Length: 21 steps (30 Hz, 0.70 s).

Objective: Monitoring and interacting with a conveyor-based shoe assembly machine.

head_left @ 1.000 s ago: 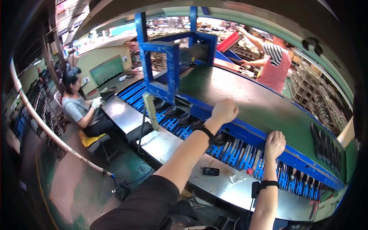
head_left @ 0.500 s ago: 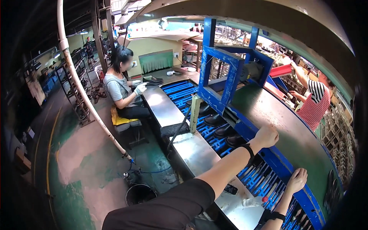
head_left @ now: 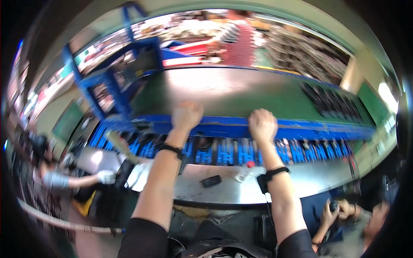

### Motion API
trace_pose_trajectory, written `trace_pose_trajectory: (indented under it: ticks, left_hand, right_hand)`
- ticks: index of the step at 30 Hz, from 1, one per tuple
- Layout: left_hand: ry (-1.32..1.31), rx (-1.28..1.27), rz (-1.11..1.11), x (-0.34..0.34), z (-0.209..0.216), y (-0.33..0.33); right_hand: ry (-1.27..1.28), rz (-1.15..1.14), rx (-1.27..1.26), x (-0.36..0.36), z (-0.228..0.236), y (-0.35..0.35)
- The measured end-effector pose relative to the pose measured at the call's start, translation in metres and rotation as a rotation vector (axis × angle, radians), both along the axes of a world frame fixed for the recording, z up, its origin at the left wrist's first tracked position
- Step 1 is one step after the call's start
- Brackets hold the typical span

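Observation:
My left hand (head_left: 187, 117) is closed in a loose fist and blurred, over the blue rail (head_left: 223, 125) along the near side of a green conveyor belt (head_left: 241, 96). My right hand (head_left: 263, 124) rests at the same rail further right, fingers curled, with nothing visible in it. Both wrists wear black bands. Below the rail runs a lower conveyor of blue slats (head_left: 226, 150), with dark shapes on it toward the left. On the metal ledge (head_left: 202, 193) nearer me lie a small black object (head_left: 211, 181) and a clear bottle with a red cap (head_left: 244, 173).
Several black shoes (head_left: 331, 102) stand in a row at the belt's right. A blue metal frame (head_left: 114, 84) rises at its left. A white-gloved co-worker (head_left: 56, 174) sits left; another person (head_left: 352, 223) at lower right holds something black. Across the belt stands a person in red (head_left: 238, 43).
The view has swung to the right, so the belt now runs across the picture. The shoe row and the person at lower right have come into fuller view. Both hands stay near the blue rail.

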<state>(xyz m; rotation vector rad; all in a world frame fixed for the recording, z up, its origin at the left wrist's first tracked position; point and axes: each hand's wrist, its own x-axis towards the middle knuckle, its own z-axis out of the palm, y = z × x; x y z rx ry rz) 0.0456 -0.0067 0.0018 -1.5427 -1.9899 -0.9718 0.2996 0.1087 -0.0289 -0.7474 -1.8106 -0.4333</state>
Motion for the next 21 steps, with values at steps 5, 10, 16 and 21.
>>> trace_pose_trajectory:
  ticks: [5, 10, 16, 21]
  left_hand:
    - [0.166, 0.029, -0.025, -0.030, -0.010, -0.013]
    - [0.221, 0.023, -0.069, -0.015, -0.022, 0.003]
    - [0.192, -0.029, -0.134, -0.057, -0.014, -0.002]
    - [0.210, -0.063, -0.132, -0.056, -0.022, 0.004]
  right_hand:
    - [0.082, 0.085, -0.062, -0.019, -0.002, -0.013]
    - [0.097, 0.056, -0.115, 0.006, -0.007, -0.011]
    - [0.208, 0.104, -0.102, -0.013, 0.003, -0.014]
    - [0.213, 0.088, -0.121, -0.008, -0.002, -0.016]
